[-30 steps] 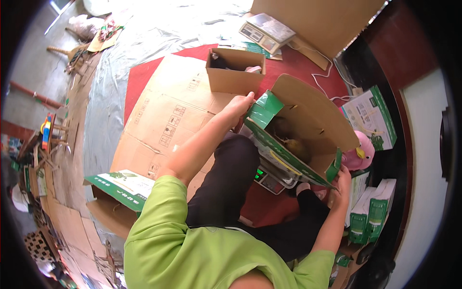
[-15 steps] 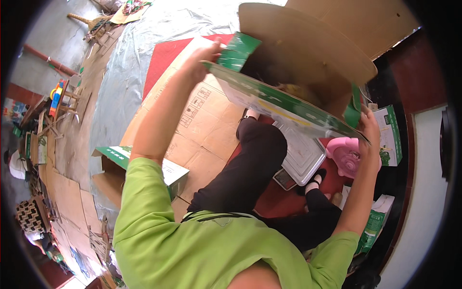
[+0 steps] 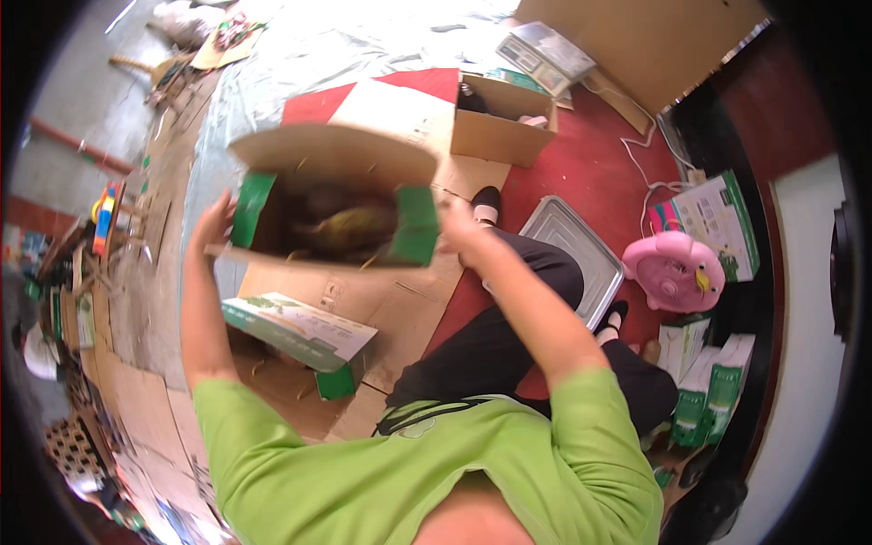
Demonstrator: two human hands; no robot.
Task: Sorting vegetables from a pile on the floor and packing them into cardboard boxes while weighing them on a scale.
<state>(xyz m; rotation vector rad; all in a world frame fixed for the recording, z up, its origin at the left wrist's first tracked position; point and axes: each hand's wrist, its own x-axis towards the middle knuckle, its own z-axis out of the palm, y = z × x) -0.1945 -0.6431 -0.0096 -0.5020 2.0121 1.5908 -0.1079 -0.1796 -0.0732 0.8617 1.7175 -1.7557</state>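
Observation:
An open cardboard box (image 3: 341, 150) with green side flaps hangs in front of me, tipped so that its inside shows. My left hand (image 3: 213, 223) grips its left end and my right hand (image 3: 460, 229) its right end; both are closed, though somewhat smeared by motion. Inside the box lie several dark and yellow-green lumps, too blurred to name. Just below, on the floor, stands another open cardboard box (image 3: 304, 331) with a white and green flap and small yellowish bits inside.
A metal platform (image 3: 568, 259) lies by my feet, with a pink round plastic thing (image 3: 668, 272) beside it. Farther off are an opened brown box (image 3: 500, 136) and a white device with a display panel (image 3: 545, 59). Green-and-white cartons (image 3: 704, 391) stand at right.
Both my hands have swung the box from the right over the platform to the left, above the floor box. The brown box and white device behind it have come into view.

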